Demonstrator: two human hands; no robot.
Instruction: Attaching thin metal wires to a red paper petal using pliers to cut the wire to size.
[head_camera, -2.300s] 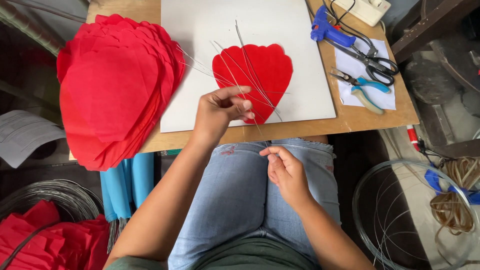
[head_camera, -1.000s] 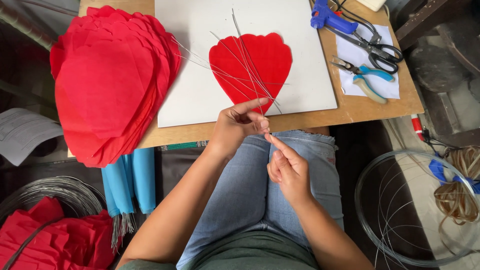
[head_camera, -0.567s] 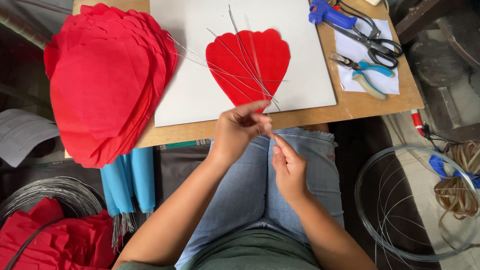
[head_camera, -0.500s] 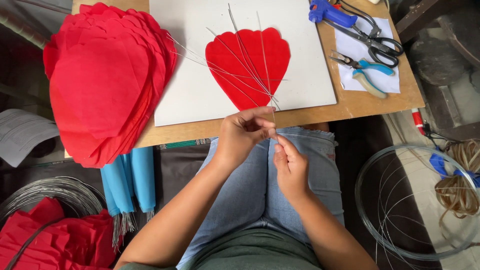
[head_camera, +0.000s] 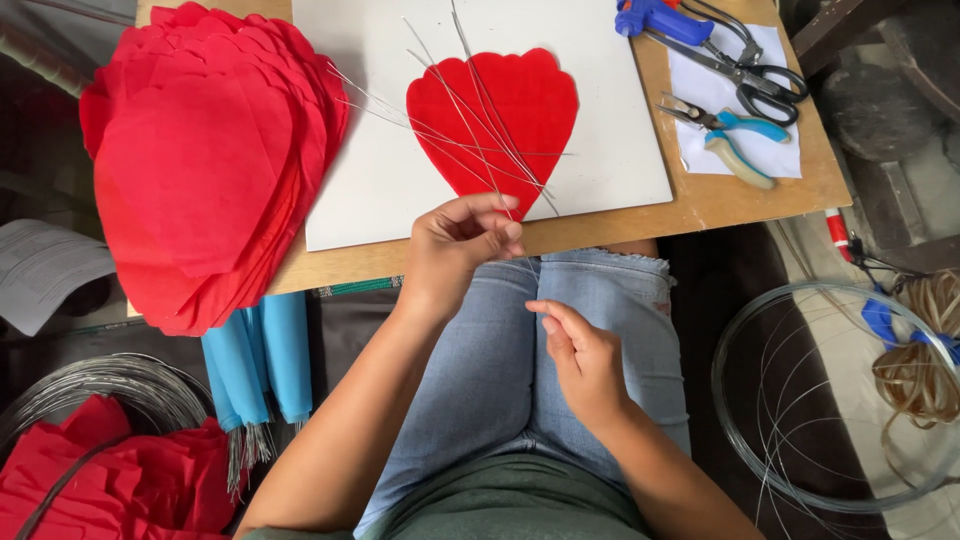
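Red petal (head_camera: 495, 115) lies on white board (head_camera: 620, 150) on bench (head_camera: 700, 215), thin wires (head_camera: 470, 120) fanned over it. L hand (head_camera: 455, 250) fingers pinch one wire at petal tip. R hand (head_camera: 580, 360) over lap, fingers loosely curled, holding nothing visible.

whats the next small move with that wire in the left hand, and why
Probably lower it flat onto the red paper petal, fanned beside the other wires. The left hand pinches one thin wire at the petal's pointed tip, its far end angled across the paper, while the right hand hovers free over the lap.
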